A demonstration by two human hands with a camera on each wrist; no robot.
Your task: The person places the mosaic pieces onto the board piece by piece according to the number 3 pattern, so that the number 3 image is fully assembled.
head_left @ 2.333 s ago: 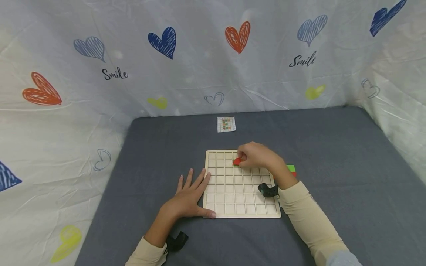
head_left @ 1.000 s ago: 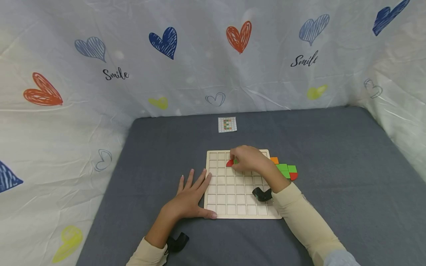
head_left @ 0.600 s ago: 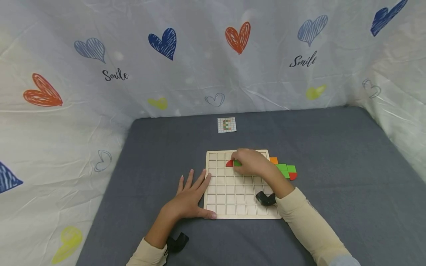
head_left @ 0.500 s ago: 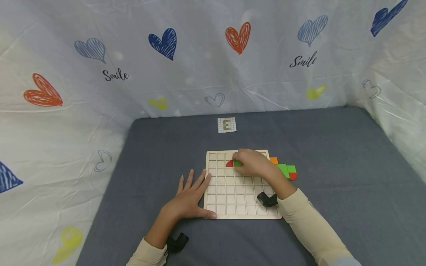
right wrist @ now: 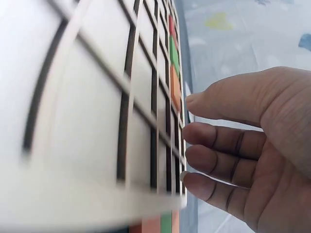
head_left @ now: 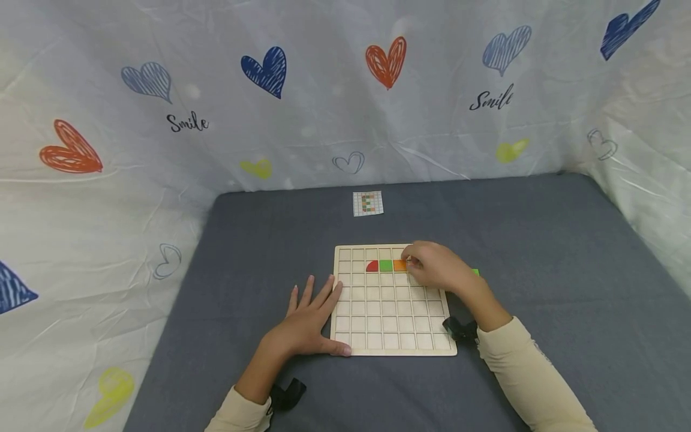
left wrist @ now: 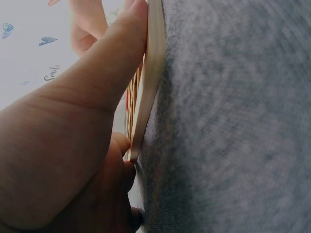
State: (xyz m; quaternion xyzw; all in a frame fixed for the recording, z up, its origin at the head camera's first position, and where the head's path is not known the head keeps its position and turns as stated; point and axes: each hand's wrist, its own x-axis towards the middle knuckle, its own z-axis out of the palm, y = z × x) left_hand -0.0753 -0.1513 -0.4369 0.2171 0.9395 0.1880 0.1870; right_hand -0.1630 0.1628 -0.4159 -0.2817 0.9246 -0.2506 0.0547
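Note:
A light wooden grid board [head_left: 388, 308] lies on the grey table. My left hand [head_left: 308, 327] is spread along its left side, with the thumb [left wrist: 129, 29] on the near left corner and fingertips at the edge. One row holds a red quarter-round tile [head_left: 372, 266], a green square tile [head_left: 385, 266] and an orange tile [head_left: 399, 265], side by side. Just right of the orange tile is my right hand [head_left: 434, 264], fingers loosely bent. In the right wrist view its thumb [right wrist: 214, 102] and fingers stand apart with nothing between them; the index finger is hidden.
More loose tiles lie past the board's right edge, mostly hidden by the right arm; a bit of a green tile [head_left: 475, 272] shows. A small pattern card [head_left: 368, 203] lies behind the board. A heart-printed cloth [head_left: 318, 120] hangs around the table.
My right hand first handles the red tile, then covers the green one. It has now moved right, uncovering the green tile and the orange tile beside it. My left hand stays put.

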